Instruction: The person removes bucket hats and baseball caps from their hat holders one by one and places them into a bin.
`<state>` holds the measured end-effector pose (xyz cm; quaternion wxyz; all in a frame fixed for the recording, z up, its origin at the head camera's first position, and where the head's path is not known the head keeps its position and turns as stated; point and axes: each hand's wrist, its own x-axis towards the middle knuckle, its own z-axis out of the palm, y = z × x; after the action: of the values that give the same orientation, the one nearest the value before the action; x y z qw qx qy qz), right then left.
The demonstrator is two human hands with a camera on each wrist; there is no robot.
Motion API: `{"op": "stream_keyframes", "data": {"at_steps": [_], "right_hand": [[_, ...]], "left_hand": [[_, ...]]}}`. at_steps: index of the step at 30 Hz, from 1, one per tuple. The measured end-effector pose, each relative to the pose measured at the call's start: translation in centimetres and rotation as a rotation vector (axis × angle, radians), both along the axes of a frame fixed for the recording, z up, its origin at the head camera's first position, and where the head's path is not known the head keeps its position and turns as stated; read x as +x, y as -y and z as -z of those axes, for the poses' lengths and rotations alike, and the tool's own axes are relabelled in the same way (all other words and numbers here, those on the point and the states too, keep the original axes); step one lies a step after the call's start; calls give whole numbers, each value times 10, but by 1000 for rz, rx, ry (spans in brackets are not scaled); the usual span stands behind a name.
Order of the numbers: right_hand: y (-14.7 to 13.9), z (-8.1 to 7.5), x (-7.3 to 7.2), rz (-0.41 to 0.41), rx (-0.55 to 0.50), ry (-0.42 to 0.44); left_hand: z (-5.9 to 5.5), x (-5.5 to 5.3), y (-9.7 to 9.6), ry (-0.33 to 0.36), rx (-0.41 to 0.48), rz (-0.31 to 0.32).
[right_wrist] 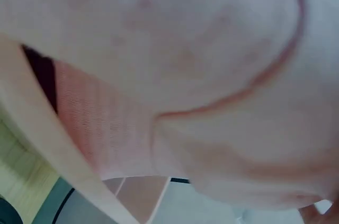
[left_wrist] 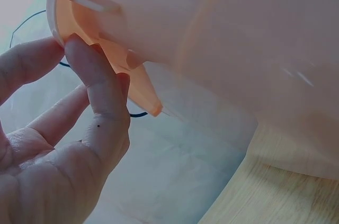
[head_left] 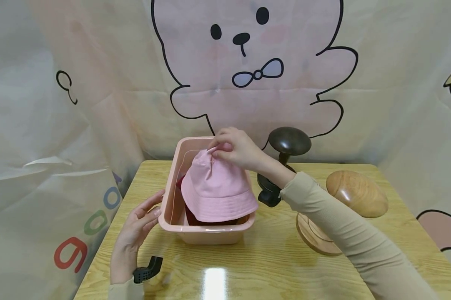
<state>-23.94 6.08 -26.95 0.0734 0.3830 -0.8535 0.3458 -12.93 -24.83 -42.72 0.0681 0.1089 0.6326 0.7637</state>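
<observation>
A pink bucket hat (head_left: 218,187) sits crown up in the upper part of a pink plastic basin (head_left: 210,238). My right hand (head_left: 238,150) pinches the top of its crown between thumb and fingers. Under the brim shows a dark red item (head_left: 201,223), mostly hidden. At the basin's left side, my left hand (head_left: 135,231) pinches the rim, seen closer in the left wrist view, where finger and thumb meet on the basin's edge (left_wrist: 52,9). The right hand (right_wrist: 159,38) fills most of the right wrist view, with ribbed pink hat fabric (right_wrist: 106,118) beside it.
Right of the basin stands a dark round-topped stand (head_left: 289,141), partly behind my right forearm. A light wooden dome (head_left: 354,193) and a round wooden base (head_left: 317,241) are farther right. A printed cloth (head_left: 248,112) hangs behind the wooden table (head_left: 195,271).
</observation>
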Motion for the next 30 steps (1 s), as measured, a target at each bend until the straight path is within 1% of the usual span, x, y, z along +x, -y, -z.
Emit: {"op": "stream_keyframes", "data": {"at_steps": [2, 5, 7, 11, 13, 14, 16, 19, 21, 27, 30], "right_hand": [[-1, 3, -1, 56, 71, -18], [-3, 6, -1, 158, 168, -11], [-5, 8, -1, 228, 214, -2], [-7, 11, 3, 338, 259, -22], [-9, 12, 6, 362, 261, -25], [-9, 12, 7, 364, 255, -9], [-11, 13, 9, 329, 231, 35], [-17, 13, 10, 206, 183, 138], [-22, 14, 11, 111, 183, 195], [-36, 18, 10, -142, 302, 342], [-39, 22, 8, -251, 362, 409]], "left_hand": [[0, 0, -1, -3, 2, 3], [-1, -1, -2, 2, 4, -2], [-2, -1, -3, 6, 2, -2], [-2, -1, -4, 19, -2, -9], [-2, -1, -4, 20, -3, -11], [-2, -2, -5, 20, -3, -12], [-2, -2, -5, 21, -3, -16], [-2, -3, -6, 25, -3, -18], [-2, -4, -7, 31, -8, -20], [0, -7, -7, 30, -15, -26], [1, -8, -8, 21, -8, -22]]}}
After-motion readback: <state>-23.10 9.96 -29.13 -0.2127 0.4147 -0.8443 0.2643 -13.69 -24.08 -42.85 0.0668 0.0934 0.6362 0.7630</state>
